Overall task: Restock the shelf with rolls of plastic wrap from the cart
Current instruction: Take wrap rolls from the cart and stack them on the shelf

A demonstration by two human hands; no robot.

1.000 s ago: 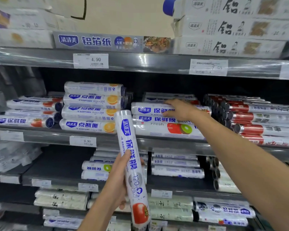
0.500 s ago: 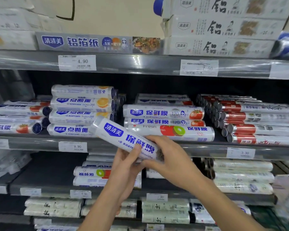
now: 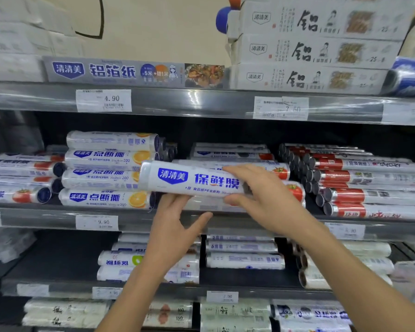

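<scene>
The person holds one roll of plastic wrap (image 3: 192, 179) up in front of the middle shelf (image 3: 46, 218). The roll is long, round and white. It has a blue badge near its left end and big blue letters along its side, with small blue print under them. It lies almost flat in the air, with the left end a little higher than the right.

The right hand (image 3: 268, 202) grabs the roll near its right part, fingers over the top and thumb under it. The left hand (image 3: 175, 228) is below the roll with its fingers straight. They reach up under the roll and seem to touch it from below.

A red tomato picture shows just past the right hand. It is hard to tell if it is on this roll or on one behind it.

Right behind the roll is a pile of matching rolls (image 3: 233, 153) on the shelf. To the left lie rolls with orange pictures (image 3: 106, 198). To the right lie rolls with red bands (image 3: 374, 196). White boxes (image 3: 309, 49) sit on the shelf above.
</scene>
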